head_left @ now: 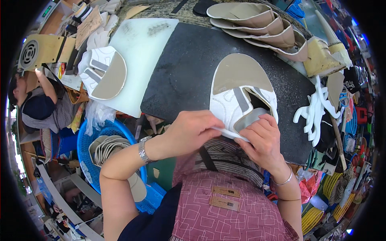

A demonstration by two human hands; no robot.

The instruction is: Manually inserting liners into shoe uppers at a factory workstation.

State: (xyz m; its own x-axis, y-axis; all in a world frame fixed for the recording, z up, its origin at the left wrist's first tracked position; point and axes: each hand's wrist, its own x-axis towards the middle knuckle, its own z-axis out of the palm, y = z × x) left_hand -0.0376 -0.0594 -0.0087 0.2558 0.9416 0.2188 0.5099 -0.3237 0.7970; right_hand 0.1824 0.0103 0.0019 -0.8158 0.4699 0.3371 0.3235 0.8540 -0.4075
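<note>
A white shoe upper [229,108] with a beige toe and grey side strips lies on a black mat [181,60], its toe pointing away from me. Its opening faces up, showing a pale grey lining. My left hand [195,129] pinches the near left edge at the heel between thumb and fingers. Close by, my right hand [261,138] grips the heel edge on the other side, fingers curled over the lining and thumb outside. A second upper [112,76] of the same kind lies on the pale board [140,48] to the left.
Nested beige shoe pieces [277,34] are stacked at the far right, beside a yellowish block [321,60]. White branching plastic pieces [315,108] lie at the mat's right. A blue basket [84,168] holding beige pieces stands lower left. Another person [44,106] sits at far left.
</note>
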